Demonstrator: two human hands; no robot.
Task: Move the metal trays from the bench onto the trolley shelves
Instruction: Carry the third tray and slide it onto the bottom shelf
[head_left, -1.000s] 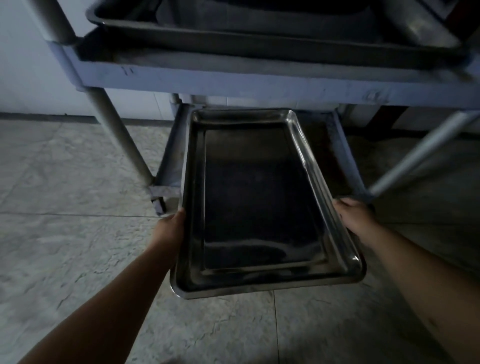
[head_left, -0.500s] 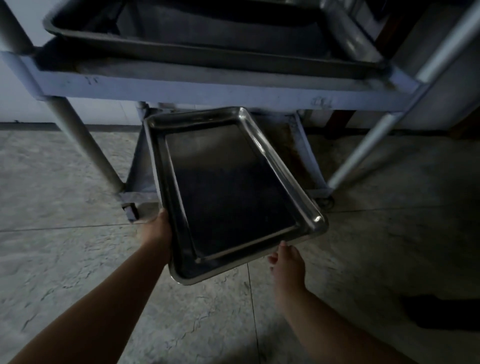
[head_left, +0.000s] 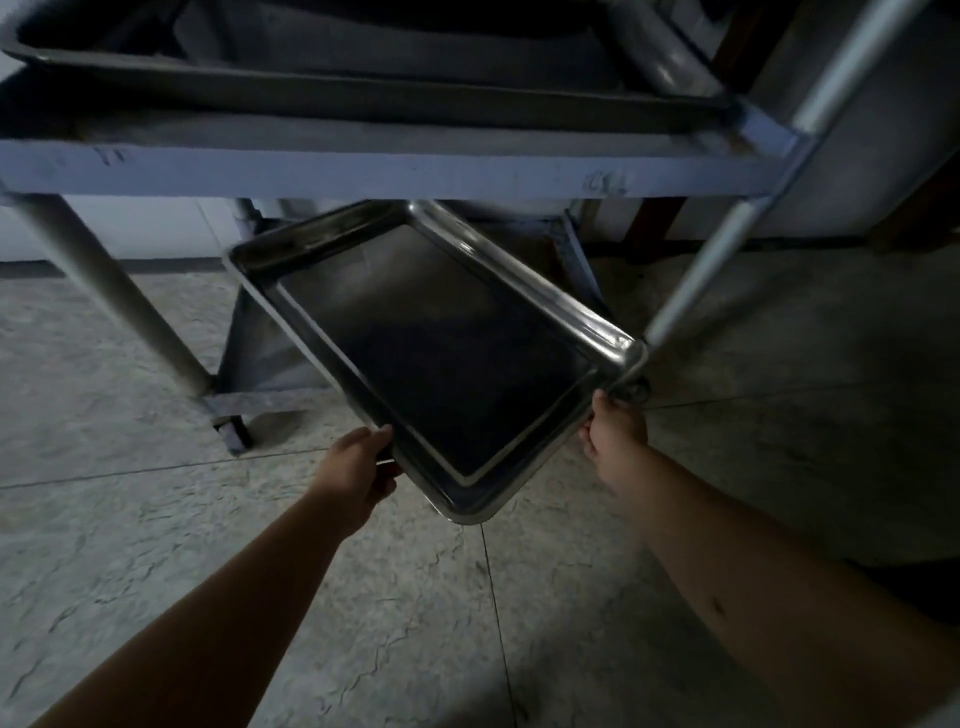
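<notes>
A shiny rectangular metal tray (head_left: 441, 353) hangs skewed in front of the trolley, its far end under the upper shelf (head_left: 395, 169) and over the bottom shelf (head_left: 260, 358). My left hand (head_left: 358, 462) grips the tray's near left rim. My right hand (head_left: 615, 436) holds the near right edge, close to the corner by the trolley's right leg (head_left: 711, 260). The near corner of the tray sticks out over the floor. Another metal tray (head_left: 363, 96) lies on the upper shelf.
The trolley's left leg (head_left: 109, 291) slants down to a wheel (head_left: 234, 431). A curved metal vessel (head_left: 660, 57) stands on the upper shelf at the right. Marbled floor tiles spread around the trolley. Dark wooden furniture legs (head_left: 649, 223) stand behind at the right.
The tray has turned clockwise, its near right corner swinging toward the right leg. My right hand moved from the near edge up to the right corner; my left hand slid nearer along the left rim.
</notes>
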